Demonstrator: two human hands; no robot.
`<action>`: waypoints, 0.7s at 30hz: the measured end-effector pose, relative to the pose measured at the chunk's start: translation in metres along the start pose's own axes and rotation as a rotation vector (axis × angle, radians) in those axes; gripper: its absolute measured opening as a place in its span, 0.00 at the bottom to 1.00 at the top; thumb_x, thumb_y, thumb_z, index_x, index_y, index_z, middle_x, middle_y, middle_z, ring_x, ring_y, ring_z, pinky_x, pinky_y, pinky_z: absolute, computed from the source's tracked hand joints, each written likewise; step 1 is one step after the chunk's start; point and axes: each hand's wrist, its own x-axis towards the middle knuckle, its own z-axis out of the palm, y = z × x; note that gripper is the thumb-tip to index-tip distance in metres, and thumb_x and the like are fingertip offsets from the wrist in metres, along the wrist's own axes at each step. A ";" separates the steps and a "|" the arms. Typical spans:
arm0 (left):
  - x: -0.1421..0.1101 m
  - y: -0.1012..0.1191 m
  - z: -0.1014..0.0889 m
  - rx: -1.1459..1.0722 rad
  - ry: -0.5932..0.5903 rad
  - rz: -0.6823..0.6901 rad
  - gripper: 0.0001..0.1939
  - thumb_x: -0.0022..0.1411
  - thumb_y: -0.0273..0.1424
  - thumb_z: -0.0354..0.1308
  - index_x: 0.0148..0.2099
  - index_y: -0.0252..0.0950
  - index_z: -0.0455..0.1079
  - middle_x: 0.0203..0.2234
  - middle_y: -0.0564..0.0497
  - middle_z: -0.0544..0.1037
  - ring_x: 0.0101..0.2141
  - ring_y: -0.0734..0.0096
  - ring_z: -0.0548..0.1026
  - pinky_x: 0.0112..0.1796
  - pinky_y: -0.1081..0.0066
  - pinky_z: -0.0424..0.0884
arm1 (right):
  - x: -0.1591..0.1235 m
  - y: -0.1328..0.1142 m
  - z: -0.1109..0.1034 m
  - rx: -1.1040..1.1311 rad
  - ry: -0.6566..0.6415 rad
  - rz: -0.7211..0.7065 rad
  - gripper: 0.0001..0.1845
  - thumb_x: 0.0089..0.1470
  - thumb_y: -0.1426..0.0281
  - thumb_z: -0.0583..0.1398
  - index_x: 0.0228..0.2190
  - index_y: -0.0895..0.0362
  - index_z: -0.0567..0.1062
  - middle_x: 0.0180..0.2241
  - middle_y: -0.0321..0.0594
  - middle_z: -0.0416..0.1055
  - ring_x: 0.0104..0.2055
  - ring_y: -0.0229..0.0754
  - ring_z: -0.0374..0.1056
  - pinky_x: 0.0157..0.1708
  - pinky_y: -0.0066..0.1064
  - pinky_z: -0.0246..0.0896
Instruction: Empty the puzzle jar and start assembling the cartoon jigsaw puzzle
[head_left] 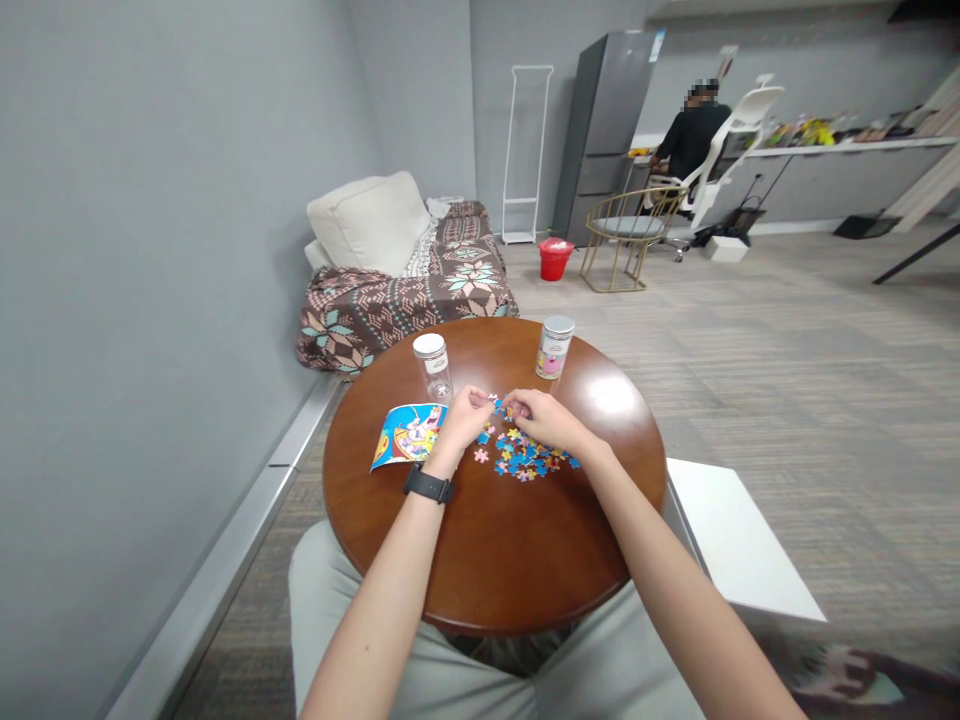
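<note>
Over the middle of a round brown table [517, 560], my left hand [466, 418] is closed in a pinch, with a small jigsaw puzzle piece [494, 401] at its fingertips. Close beside it, my right hand [547, 420] has its fingers curled down over the loose pieces; whatever is between its fingertips is too small to make out. A spread of blue, yellow and pink jigsaw puzzle pieces [526, 458] lies below and between the hands. Left of my left hand is a printed picture sheet [405, 436], partly hidden by the wrist.
A clear jar with a white lid [435, 366] and a printed can [554, 348] stand toward the table's far side. Beyond are a blanket-covered sofa [465, 265], a red bucket [553, 262] and a seated person [690, 145]. A white box surface [739, 535] adjoins the table's right side.
</note>
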 end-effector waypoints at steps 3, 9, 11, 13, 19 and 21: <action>-0.003 0.001 -0.005 0.138 -0.119 0.003 0.09 0.51 0.22 0.58 0.36 0.35 0.65 0.26 0.55 0.70 0.28 0.74 0.70 0.30 0.75 0.66 | 0.000 0.002 0.000 -0.054 -0.039 0.000 0.17 0.53 0.79 0.53 0.39 0.57 0.78 0.29 0.38 0.68 0.32 0.38 0.64 0.39 0.30 0.60; -0.008 0.000 -0.028 0.231 -0.424 0.101 0.20 0.39 0.23 0.68 0.37 0.36 0.67 0.27 0.58 0.67 0.25 0.78 0.68 0.26 0.77 0.64 | 0.002 0.013 0.003 -0.093 0.113 0.051 0.17 0.54 0.79 0.53 0.40 0.59 0.78 0.38 0.44 0.69 0.43 0.42 0.67 0.50 0.34 0.62; -0.006 -0.003 -0.033 0.296 -0.468 0.111 0.22 0.35 0.23 0.70 0.36 0.36 0.68 0.27 0.59 0.67 0.24 0.78 0.67 0.25 0.77 0.63 | 0.003 0.017 0.004 -0.083 0.159 0.076 0.17 0.54 0.80 0.52 0.40 0.60 0.78 0.42 0.46 0.70 0.48 0.43 0.67 0.54 0.36 0.60; -0.005 -0.007 -0.034 0.360 -0.454 0.104 0.22 0.34 0.21 0.70 0.34 0.36 0.68 0.26 0.59 0.67 0.24 0.78 0.67 0.24 0.77 0.62 | 0.003 0.020 0.005 -0.077 0.163 0.106 0.18 0.54 0.79 0.52 0.43 0.61 0.77 0.46 0.48 0.71 0.52 0.44 0.67 0.57 0.37 0.59; -0.008 -0.005 -0.019 0.355 -0.421 0.193 0.18 0.38 0.21 0.69 0.32 0.36 0.67 0.25 0.57 0.70 0.26 0.76 0.69 0.27 0.76 0.65 | 0.002 0.020 0.010 -0.069 0.015 0.114 0.21 0.56 0.78 0.51 0.49 0.62 0.74 0.56 0.51 0.69 0.59 0.46 0.64 0.62 0.39 0.54; -0.010 -0.001 -0.013 0.337 -0.394 0.228 0.15 0.41 0.20 0.67 0.31 0.36 0.66 0.24 0.57 0.70 0.26 0.75 0.69 0.28 0.75 0.66 | 0.003 0.019 0.011 -0.050 -0.009 0.086 0.22 0.54 0.79 0.52 0.50 0.61 0.74 0.56 0.50 0.69 0.59 0.46 0.64 0.62 0.40 0.54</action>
